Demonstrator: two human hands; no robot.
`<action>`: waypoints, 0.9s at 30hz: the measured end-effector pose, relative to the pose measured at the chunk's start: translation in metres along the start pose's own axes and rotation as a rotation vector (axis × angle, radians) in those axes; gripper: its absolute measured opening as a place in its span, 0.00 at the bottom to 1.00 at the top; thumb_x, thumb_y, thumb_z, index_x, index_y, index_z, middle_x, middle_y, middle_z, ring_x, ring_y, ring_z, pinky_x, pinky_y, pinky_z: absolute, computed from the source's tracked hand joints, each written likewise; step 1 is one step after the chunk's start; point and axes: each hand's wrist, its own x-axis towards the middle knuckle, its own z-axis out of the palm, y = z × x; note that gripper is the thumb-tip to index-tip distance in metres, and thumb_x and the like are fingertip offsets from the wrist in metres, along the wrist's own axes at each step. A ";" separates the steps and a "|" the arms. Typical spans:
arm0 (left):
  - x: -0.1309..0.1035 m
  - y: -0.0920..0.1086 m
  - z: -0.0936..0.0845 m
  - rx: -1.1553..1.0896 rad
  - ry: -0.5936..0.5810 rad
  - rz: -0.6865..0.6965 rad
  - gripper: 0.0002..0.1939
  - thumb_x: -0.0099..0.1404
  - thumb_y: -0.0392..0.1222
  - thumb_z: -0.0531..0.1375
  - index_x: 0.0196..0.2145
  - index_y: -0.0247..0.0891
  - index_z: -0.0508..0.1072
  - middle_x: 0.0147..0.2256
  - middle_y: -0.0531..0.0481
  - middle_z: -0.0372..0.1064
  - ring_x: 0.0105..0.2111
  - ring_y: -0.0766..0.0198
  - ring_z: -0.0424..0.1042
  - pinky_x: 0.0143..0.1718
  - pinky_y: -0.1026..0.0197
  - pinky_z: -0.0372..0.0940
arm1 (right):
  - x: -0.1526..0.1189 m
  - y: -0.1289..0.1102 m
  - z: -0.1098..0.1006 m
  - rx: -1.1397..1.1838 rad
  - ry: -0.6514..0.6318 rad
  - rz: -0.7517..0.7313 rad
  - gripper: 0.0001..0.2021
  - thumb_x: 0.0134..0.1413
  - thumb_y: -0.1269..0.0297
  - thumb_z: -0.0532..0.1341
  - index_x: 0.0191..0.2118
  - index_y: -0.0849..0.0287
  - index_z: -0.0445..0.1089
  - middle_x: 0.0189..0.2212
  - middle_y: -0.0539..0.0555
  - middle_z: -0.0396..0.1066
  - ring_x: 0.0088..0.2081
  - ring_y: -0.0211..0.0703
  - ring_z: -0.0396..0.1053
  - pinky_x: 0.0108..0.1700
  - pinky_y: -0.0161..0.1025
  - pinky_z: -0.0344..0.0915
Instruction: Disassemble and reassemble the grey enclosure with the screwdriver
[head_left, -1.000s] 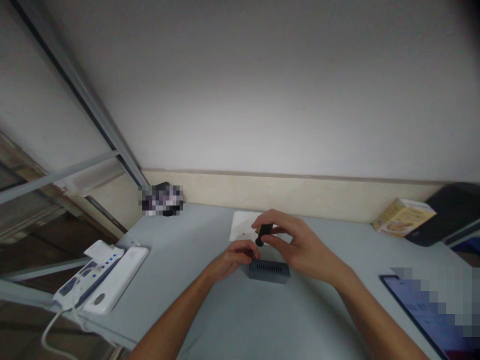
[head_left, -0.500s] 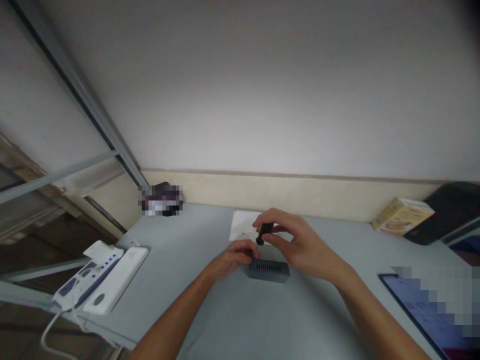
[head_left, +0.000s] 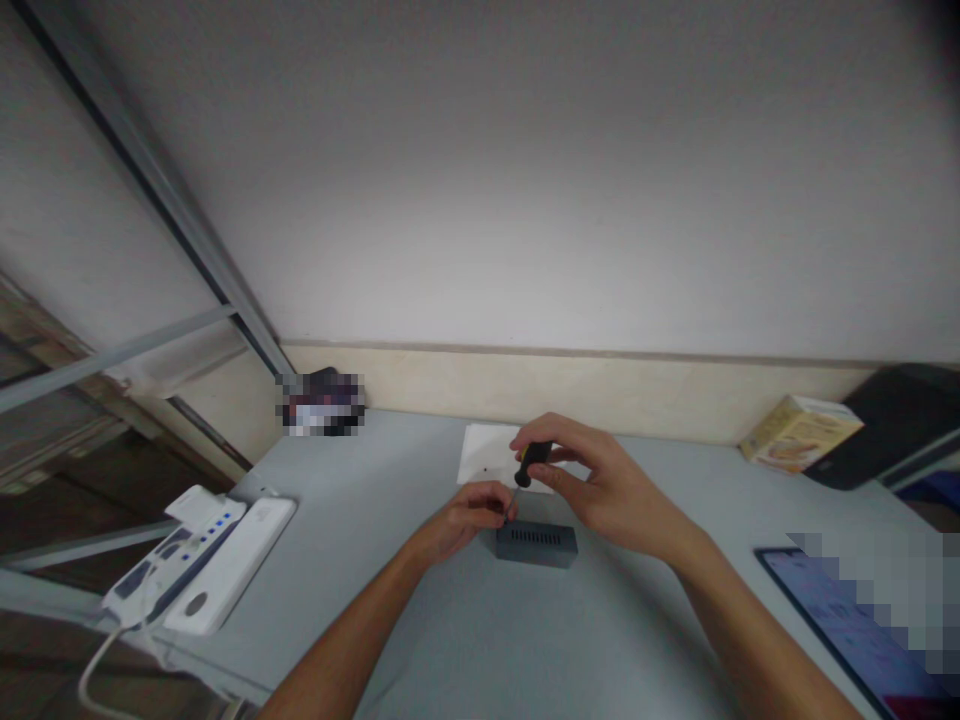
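Observation:
A dark grey box (head_left: 537, 546) with a row of vent slots on its top lies on the table in front of me. My right hand (head_left: 600, 485) grips a screwdriver (head_left: 534, 460) by its black and yellow handle, its thin shaft slanting down and left to the box's left back corner. At that corner is my left hand (head_left: 476, 512), thumb and fingers pinched together beside the screwdriver's tip. What those fingers hold, if anything, is too small to make out. Behind the hands lies a white sheet (head_left: 474, 445) with a small dark speck on it, partly covered by my right hand.
On the left of the table (head_left: 360, 470) are a white power strip (head_left: 150, 580) and a flat white device (head_left: 240, 565). A yellow carton (head_left: 799, 435) and a black object (head_left: 885, 430) stand at the back right. A tablet-like screen (head_left: 832, 610) lies at the right.
The screwdriver has tilted slightly, its handle shifting right, and more of its shaft shows beside my left fingers. My left hand stays at the box's corner.

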 end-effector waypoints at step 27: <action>0.001 0.003 -0.048 1.474 0.580 0.206 0.10 0.72 0.41 0.59 0.44 0.41 0.81 0.40 0.44 0.71 0.43 0.53 0.69 0.50 0.49 0.66 | -0.001 -0.001 -0.024 -0.112 0.132 -0.064 0.09 0.65 0.67 0.61 0.49 0.51 0.75 0.45 0.55 0.76 0.45 0.45 0.75 0.46 0.44 0.76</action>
